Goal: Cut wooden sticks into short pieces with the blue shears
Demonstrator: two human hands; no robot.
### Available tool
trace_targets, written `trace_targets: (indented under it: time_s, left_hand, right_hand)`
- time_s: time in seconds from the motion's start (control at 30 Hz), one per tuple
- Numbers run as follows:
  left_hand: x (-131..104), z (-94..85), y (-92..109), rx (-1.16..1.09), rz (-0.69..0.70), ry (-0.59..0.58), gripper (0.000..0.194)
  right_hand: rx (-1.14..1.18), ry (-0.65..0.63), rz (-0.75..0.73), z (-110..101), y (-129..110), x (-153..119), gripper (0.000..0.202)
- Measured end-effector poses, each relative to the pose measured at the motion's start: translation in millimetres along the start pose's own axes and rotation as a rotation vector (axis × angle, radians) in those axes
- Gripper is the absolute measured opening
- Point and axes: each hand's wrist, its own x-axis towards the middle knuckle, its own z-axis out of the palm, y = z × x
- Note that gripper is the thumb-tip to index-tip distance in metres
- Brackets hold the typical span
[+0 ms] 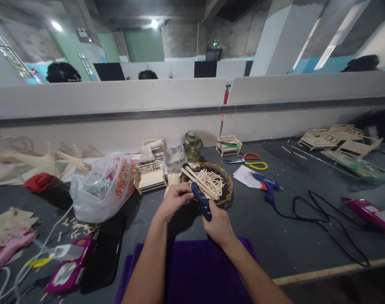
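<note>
My right hand is wrapped round a dark blue hand tool that looks like small cutters; its working end is hard to make out. Close beside the tool's upper end, my left hand is closed in a pinch, and whatever lies between its fingertips is too small to tell. Both hands are over the near edge of a yellow-rimmed woven basket. Short wooden sticks lie heaped in it. A bundle of longer sticks lies just left of the basket.
Small stick-built chairs stand behind my left hand. Scissors, a blue glue gun with its black cord, and a green jar lie around the basket. At left are a plastic bag and a black phone-like slab.
</note>
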Motion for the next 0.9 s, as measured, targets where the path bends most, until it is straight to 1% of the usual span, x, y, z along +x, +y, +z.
trace_targets:
  time_s: [0.17, 0.33, 0.4, 0.47, 0.57, 0.67, 0.73, 0.9]
  left_hand:
    - [-1, 1.3, 1, -0.013, -0.005, -0.01, 0.025]
    - [-1, 0.7, -4, -0.048, -0.017, 0.003, 0.028]
    - [-1, -0.1, -7, -0.065, -0.026, 0.0, 0.029]
    - [-2, -0.4, -10, -0.078, -0.039, 0.002, 0.03]
    - [-2, 1.2, -14, -0.085, -0.057, 0.025, 0.029]
    - [-1, 3.6, -19, -0.059, -0.07, 0.029, 0.029]
    - [0, 4.2, -22, -0.029, -0.091, 0.027, 0.026]
    - [0, 3.6, -22, 0.022, -0.115, 0.037, 0.019]
  right_hand:
    - [0.009, 0.002, 0.007, -1, 1, 0, 0.018]
    - [0.037, -0.022, 0.009, -3, 0, 2, 0.023]
    - [-0.015, -0.034, 0.041, -5, -3, 2, 0.024]
    - [-0.128, -0.065, 0.113, -7, -6, 1, 0.027]
    - [-0.255, -0.155, 0.207, -11, -9, -2, 0.033]
    - [-0.223, -0.241, 0.209, -13, -5, -3, 0.035]
    - [-0.175, -0.276, 0.197, -13, -1, -2, 0.035]
    - [-0.14, -0.288, 0.183, -11, 5, -1, 0.033]
